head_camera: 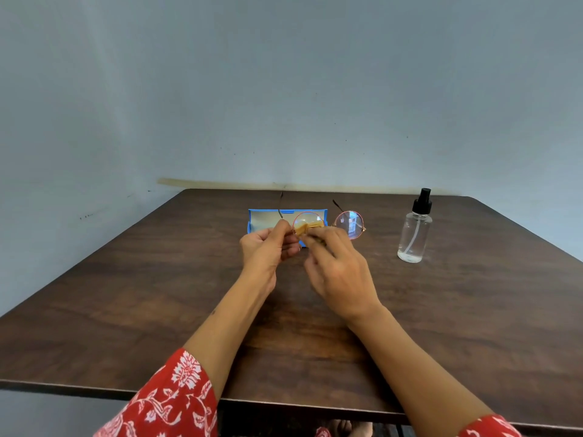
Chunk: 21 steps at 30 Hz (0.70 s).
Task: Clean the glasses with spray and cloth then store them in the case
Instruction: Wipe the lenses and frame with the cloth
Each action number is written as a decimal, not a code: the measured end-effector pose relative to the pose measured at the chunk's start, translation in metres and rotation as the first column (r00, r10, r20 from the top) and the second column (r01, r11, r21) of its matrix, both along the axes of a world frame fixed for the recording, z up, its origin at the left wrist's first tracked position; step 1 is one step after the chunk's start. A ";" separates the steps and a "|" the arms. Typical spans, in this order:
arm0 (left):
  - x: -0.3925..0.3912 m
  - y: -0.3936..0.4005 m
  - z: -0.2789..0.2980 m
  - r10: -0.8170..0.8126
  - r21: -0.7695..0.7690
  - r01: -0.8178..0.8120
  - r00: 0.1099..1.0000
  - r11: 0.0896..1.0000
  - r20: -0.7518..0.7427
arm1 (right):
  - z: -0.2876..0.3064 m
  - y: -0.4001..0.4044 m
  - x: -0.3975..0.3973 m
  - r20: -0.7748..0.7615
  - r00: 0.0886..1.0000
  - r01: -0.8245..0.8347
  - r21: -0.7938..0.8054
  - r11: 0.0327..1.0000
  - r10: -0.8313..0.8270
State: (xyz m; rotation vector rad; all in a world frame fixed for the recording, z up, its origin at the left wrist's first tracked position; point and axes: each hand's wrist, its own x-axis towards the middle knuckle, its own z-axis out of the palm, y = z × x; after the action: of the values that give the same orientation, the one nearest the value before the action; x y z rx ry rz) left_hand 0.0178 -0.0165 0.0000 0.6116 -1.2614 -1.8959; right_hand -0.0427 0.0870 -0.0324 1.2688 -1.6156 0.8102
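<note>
The glasses (328,223) were held up by the left hand (268,247), pinched at the frame, in front of the open blue case (257,217). A tan cloth (307,229) was pressed on one lens by the right hand (337,266). The spray bottle (414,230) stood at three o'clock (untouched). The thin frame could be bent by hard rubbing. The fingertips were hidden.

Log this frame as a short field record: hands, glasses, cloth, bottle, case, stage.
left hand: grips the glasses at one side
right hand: presses the yellow cloth on one lens
spray bottle: upright on the table, right of the hands, untouched
case: blue, open, behind the hands
stage: wiping; glasses not yet stored
</note>
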 end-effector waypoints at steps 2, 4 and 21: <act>0.000 0.000 0.000 0.001 -0.004 -0.001 1.000 1.000 0.006 | 0.001 0.002 -0.004 0.037 0.998 0.057 -0.052 0.997 -0.055; 0.000 0.002 0.000 -0.004 -0.019 0.004 1.000 1.000 0.018 | 0.001 0.003 -0.007 0.050 0.993 0.112 -0.088 0.990 -0.108; 0.000 0.002 -0.001 0.002 -0.025 -0.002 1.000 1.000 0.000 | -0.001 -0.002 -0.004 -0.007 0.997 0.075 -0.091 0.993 -0.076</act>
State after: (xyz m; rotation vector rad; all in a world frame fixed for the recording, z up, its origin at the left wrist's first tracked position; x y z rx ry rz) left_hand 0.0177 -0.0149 -0.0008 0.6001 -1.2824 -1.8752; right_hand -0.0469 0.0847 -0.0333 1.1399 -1.5912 0.8189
